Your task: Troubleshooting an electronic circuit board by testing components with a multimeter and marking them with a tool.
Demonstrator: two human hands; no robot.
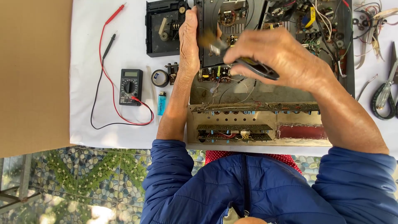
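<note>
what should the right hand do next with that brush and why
Probably keep sweeping the brush in short strokes across the black drive module. The right hand holds its dark handle with the bristles on the module, while the left hand grips the module's edge above the opened chassis.

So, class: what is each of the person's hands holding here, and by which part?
The left hand grips the black disc-drive unit by its left edge. The right hand holds a small brush by its dark handle.
</note>
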